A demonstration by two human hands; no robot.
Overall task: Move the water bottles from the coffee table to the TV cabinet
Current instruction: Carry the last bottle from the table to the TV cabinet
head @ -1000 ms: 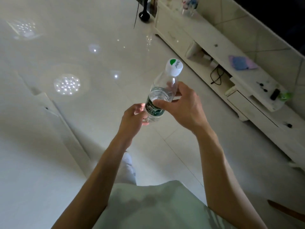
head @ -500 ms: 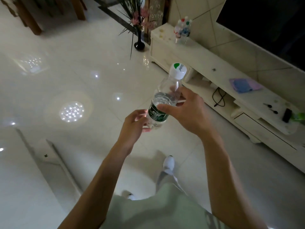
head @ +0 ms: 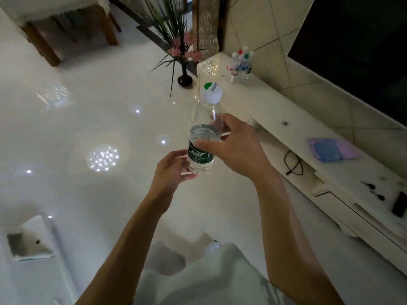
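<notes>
A clear water bottle (head: 203, 130) with a white cap and a green label is held upright over the floor in the middle of the view. My right hand (head: 239, 148) grips its body from the right. My left hand (head: 172, 167) cups its base from the left. The white TV cabinet (head: 275, 115) runs along the right wall. Several water bottles (head: 241, 64) with coloured caps stand together at the cabinet's far end.
A dark TV screen (head: 356, 56) hangs above the cabinet. A purple-blue cloth (head: 332, 149), a black cable (head: 294, 164) and small dark items lie on it. A black vase of flowers (head: 184, 79) stands by its far end. A wooden table (head: 66, 23) is far left.
The view has tilted up and moved forward, so the cabinet's far end, the bottles there and the vase now show. Both hands keep the same hold on the bottle.
</notes>
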